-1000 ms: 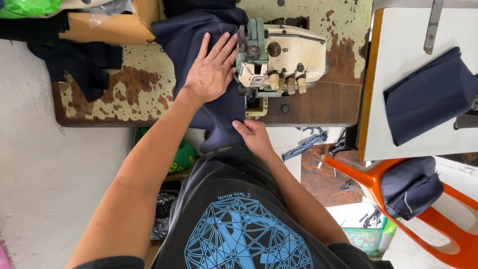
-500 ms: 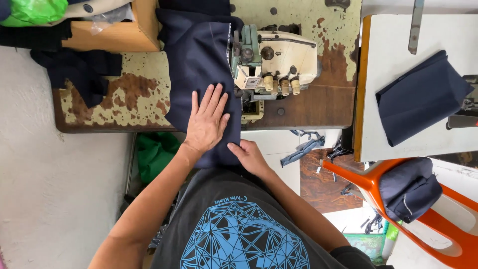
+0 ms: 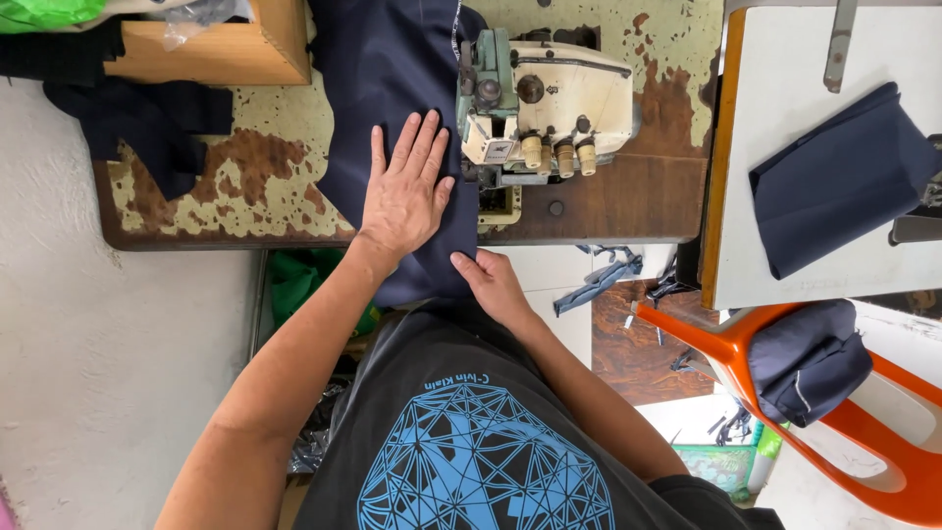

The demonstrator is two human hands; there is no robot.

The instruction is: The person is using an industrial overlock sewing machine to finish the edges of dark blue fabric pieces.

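Navy fabric lies under the flat left hand, the right hand pinching its edge beside the sewing machine.

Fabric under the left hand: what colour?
Dark navy fabric, plain, clearest in the head view.

Left hand flat, fingers spread; right hand curled, pinching.

The person wears a dark charcoal T-shirt, short-sleeved as far as the view shows, printed on the chest with a light blue geometric dome of crossing lines under a small line of light blue lettering. Both forearms are bare; no rings or watch are visible.
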